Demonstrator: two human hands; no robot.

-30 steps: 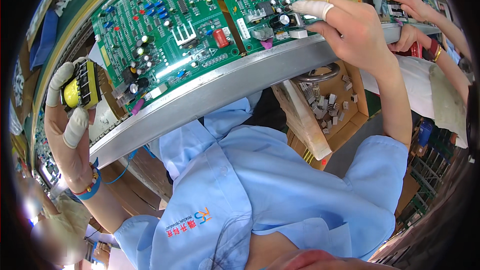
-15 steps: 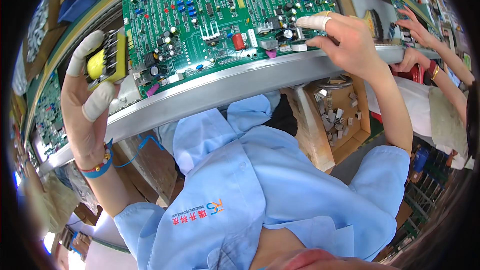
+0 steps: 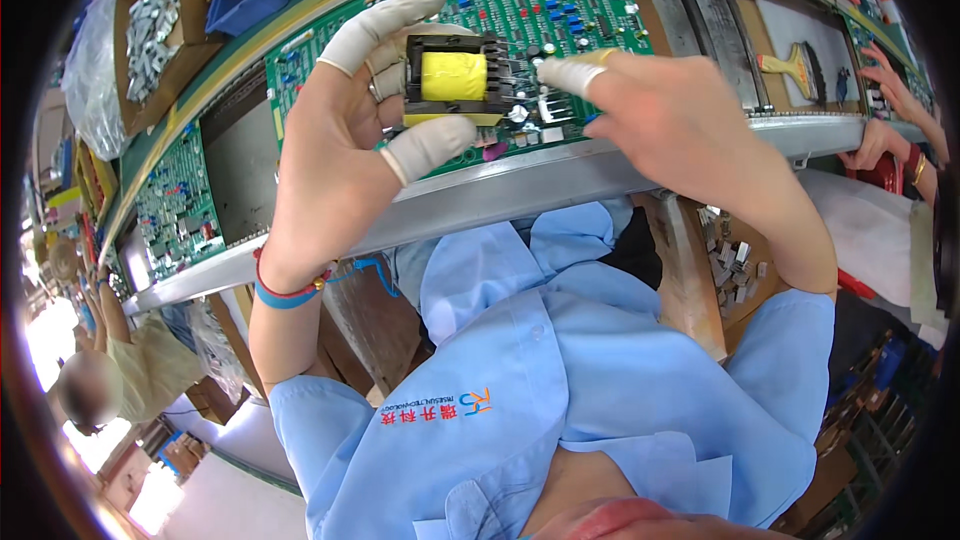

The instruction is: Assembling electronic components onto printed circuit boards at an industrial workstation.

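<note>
Left hand clamps a transformer; right hand sits loosely parted. Probably dense, stiff: hold the core, sparing fragile pins.

The left hand has brought the yellow-wound transformer across — from well left of the right fingers to near them.

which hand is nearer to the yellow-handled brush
Right. The right hand is left of the yellow-handled brush, its fingertips by the green circuit board; the left hand is farther left, holding the yellow-and-black coil.
</note>
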